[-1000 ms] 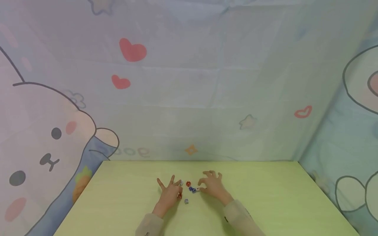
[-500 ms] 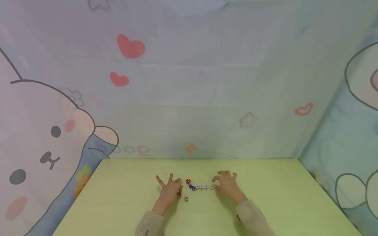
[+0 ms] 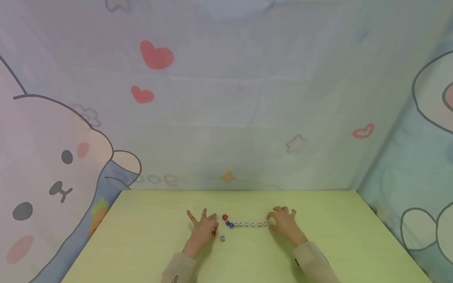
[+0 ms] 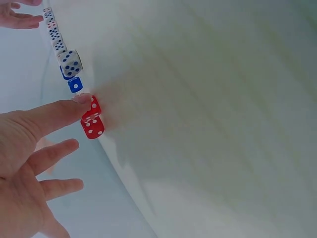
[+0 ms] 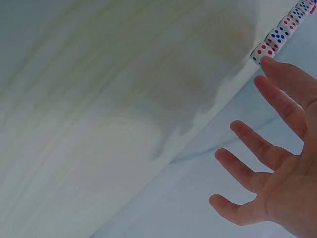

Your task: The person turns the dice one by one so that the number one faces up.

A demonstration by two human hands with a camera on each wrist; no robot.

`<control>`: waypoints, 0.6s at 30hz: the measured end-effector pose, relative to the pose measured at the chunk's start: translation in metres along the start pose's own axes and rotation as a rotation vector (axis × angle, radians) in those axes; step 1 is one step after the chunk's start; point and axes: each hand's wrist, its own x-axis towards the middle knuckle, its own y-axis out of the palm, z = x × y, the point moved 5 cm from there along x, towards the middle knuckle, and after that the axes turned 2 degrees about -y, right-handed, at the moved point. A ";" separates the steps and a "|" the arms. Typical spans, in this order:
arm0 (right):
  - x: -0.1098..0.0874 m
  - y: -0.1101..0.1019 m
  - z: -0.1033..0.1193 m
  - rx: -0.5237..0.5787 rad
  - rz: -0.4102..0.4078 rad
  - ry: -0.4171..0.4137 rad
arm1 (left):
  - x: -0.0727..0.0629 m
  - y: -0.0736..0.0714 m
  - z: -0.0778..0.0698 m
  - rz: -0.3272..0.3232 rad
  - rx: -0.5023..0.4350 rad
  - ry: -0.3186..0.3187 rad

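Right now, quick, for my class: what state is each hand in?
Left hand: at a red die; open or closed cannot be told.
Right hand: open, by the end white die.

The left arm (image 3: 180,269) and right arm (image 3: 314,261), in pale sleeves, reach forward and angle inward, each wrist showing beyond its cuff. The left grip (image 3: 203,230) pinches, index bent towards thumb (image 4: 52,115), other three fingers fanned. The right grip (image 3: 285,223), well apart from it, is spread, its fingers (image 5: 260,145) loosely bent.

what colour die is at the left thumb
Red white-dotted die, clearest in the left wrist view.
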 end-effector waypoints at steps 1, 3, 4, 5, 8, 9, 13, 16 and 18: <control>0.000 0.000 0.000 0.002 -0.002 -0.001 | 0.000 -0.001 0.000 -0.002 0.003 0.000; 0.001 -0.001 -0.001 0.001 -0.009 -0.006 | 0.001 -0.001 0.001 -0.004 0.004 -0.001; 0.001 -0.001 -0.001 0.004 -0.009 -0.008 | 0.001 -0.001 0.002 -0.005 0.006 -0.001; 0.001 0.000 0.000 0.010 -0.006 -0.007 | 0.001 -0.001 0.002 -0.007 0.007 -0.003; 0.002 0.001 0.001 0.011 0.003 -0.010 | 0.001 -0.002 0.003 -0.001 0.008 -0.010; 0.001 0.001 0.001 0.011 0.007 -0.008 | 0.001 -0.001 0.003 0.002 0.006 -0.013; 0.000 0.001 0.004 0.008 0.006 -0.004 | -0.001 0.000 0.005 0.014 0.004 -0.028; 0.000 0.001 0.005 0.008 -0.008 -0.010 | -0.001 0.001 0.005 0.016 0.007 -0.030; 0.001 0.001 0.005 0.007 -0.017 -0.017 | -0.001 0.001 0.006 0.020 0.009 -0.028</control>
